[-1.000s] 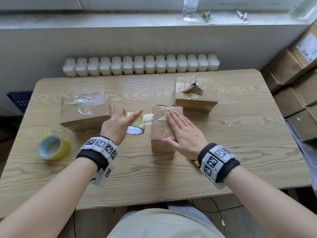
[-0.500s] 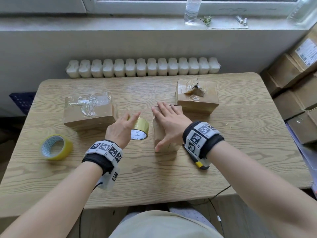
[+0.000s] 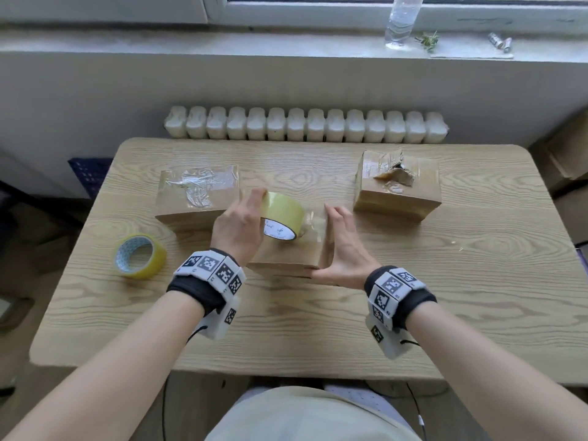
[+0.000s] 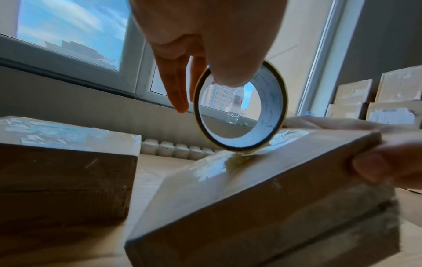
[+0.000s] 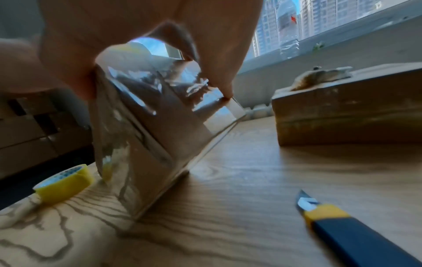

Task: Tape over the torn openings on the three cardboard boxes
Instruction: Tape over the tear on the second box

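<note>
Three cardboard boxes sit on the wooden table (image 3: 445, 281). The left box (image 3: 197, 198) (image 4: 63, 162) has clear tape across its top. The far right box (image 3: 397, 186) (image 5: 342, 104) shows a torn hole on top. The middle box (image 3: 292, 253) (image 4: 251, 180) (image 5: 148, 135) is tilted, its faces wrapped in clear tape. My left hand (image 3: 251, 218) grips a yellowish tape roll (image 3: 281, 218) (image 4: 239, 108), thumb inside the core, with the roll's bottom touching the box top. My right hand (image 3: 340, 246) grips the box's right side, thumb on the near corner.
A second yellow tape roll (image 3: 140, 256) (image 5: 66, 182) lies at the table's left. A blue and yellow utility knife (image 5: 342, 225) lies on the table below my right wrist. More cardboard boxes (image 4: 388, 101) are stacked at the right. A radiator (image 3: 305, 127) runs behind the table.
My left hand has lifted the tape roll from the table onto the middle box. My right hand has slid from the box's top to its right side, and the box has turned.
</note>
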`<state>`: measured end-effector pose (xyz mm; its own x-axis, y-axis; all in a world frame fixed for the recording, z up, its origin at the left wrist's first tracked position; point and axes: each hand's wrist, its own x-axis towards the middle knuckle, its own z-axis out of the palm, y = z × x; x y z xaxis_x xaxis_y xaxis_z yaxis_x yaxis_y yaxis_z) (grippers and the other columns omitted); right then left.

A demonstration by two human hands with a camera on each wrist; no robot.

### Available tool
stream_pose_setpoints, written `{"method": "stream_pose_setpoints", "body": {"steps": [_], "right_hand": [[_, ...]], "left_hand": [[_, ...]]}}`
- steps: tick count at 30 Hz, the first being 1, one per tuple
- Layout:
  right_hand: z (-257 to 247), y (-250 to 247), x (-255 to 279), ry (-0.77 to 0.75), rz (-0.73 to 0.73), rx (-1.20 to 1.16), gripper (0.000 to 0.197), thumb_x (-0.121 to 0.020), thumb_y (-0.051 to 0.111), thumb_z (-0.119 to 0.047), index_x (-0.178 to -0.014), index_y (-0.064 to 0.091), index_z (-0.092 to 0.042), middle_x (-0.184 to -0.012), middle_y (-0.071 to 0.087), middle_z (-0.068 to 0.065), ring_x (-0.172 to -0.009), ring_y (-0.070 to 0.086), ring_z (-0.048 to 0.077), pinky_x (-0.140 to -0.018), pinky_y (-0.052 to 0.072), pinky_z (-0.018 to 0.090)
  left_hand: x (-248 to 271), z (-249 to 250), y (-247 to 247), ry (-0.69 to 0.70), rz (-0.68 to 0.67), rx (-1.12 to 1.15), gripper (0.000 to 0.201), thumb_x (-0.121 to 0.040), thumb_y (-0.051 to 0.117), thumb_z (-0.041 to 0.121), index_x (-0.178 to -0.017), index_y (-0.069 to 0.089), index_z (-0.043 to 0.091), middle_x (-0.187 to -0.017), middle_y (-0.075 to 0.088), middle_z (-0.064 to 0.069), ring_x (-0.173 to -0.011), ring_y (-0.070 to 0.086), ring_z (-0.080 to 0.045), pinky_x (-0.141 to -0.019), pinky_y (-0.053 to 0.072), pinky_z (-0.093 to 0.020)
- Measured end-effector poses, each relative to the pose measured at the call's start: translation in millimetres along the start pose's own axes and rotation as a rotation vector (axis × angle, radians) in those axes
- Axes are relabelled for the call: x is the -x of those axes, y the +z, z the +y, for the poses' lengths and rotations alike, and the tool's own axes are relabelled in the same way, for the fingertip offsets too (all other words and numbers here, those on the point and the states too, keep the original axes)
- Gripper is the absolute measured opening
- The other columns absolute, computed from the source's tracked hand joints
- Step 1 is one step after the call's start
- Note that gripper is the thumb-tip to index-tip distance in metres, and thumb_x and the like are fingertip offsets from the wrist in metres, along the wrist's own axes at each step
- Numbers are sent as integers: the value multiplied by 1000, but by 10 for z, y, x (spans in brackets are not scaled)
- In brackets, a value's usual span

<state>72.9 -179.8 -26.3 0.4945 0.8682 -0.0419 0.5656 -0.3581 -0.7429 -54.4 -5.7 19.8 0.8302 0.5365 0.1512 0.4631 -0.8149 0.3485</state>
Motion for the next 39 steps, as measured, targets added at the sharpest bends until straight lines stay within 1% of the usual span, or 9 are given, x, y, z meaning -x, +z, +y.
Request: {"method": "stream_pose_setpoints", "body": {"steps": [4, 7, 11, 15, 20, 26, 30, 35, 39], "right_hand": [[254, 45, 140, 75, -55, 11, 128, -50, 74, -48, -149, 1, -10, -148, 9, 5, -139, 8, 7, -113, 19, 24], [424, 49, 215, 126, -119, 98, 133, -48, 71, -55, -149, 0, -8, -150, 5, 6, -139, 9, 10, -116, 23, 34], [485, 118, 257, 157, -212, 258, 143, -53, 81, -60, -149, -10, -7, -157, -14, 4, -145, -12, 17, -119, 2, 34], [451, 223, 236, 133, -214, 374, 137, -61, 74, -64, -148, -15, -5, -157, -16, 7, -145, -18, 21, -120, 0, 38], [429, 194, 233, 131, -253, 431, 129, -71, 73, -55, -146, -19, -5, -157, -16, 10, -145, -18, 23, -119, -2, 34], [443, 79, 214, 132, -308, 422, 127, -73, 72, -52, -146, -22, -8, -156, -22, 7, -143, -23, 19, -114, -10, 25], [419, 77, 180, 146, -334, 430, 127, -73, 71, -52, -145, -24, -8, -156, -24, 7, -142, -25, 18, -115, -10, 27], [309, 144, 222, 147, -276, 478, 118, -79, 62, -49, -144, -28, -7, -152, -32, 9, -141, -29, 19, -119, -8, 35], [224, 269, 202, 87, -266, 506, 114, -83, 55, -60, -145, -24, -8, -149, -35, 4, -140, -29, 16, -115, -14, 28]], "left_hand": [[64, 134, 180, 69, -120, 94, 53, -76, 55, -6, -125, 43, 12, -116, 56, -15, -74, 60, -38, -56, 38, -34], [49, 250, 340, 136, -193, 107, 55, -74, 57, -6, -125, 45, 10, -118, 52, -14, -78, 59, -39, -55, 41, -37], [71, 399, 473, 122, -263, 116, 54, -76, 55, -7, -128, 47, 7, -120, 53, -12, -103, 52, -34, -73, 46, -42], [94, 404, 472, 85, -278, 129, 58, -77, 50, -11, -132, 43, 7, -122, 53, -12, -112, 48, -29, -86, 45, -44], [-64, 249, 357, 159, -338, 6, 61, -74, 49, -10, -131, 45, 10, -116, 52, -12, -105, 51, -33, -74, 47, -42], [-134, -166, 100, 370, -339, -281, 76, -59, 57, -22, -123, 58, 18, -88, 52, -19, -71, 54, -32, -55, 42, -34], [-156, -107, 62, 304, -386, -347, 79, -79, 45, -13, -142, 36, 34, -103, 48, -17, -90, 49, -31, -76, 39, -40], [-203, -23, 62, 263, -440, -294, 84, -82, 40, -7, -146, 17, 42, -104, 39, -10, -97, 40, -26, -83, 34, -32], [-222, -8, 111, 308, -509, -233, 76, -78, 46, 25, -147, 17, 37, -113, 39, -10, -109, 38, -26, -96, 33, -33]]}}
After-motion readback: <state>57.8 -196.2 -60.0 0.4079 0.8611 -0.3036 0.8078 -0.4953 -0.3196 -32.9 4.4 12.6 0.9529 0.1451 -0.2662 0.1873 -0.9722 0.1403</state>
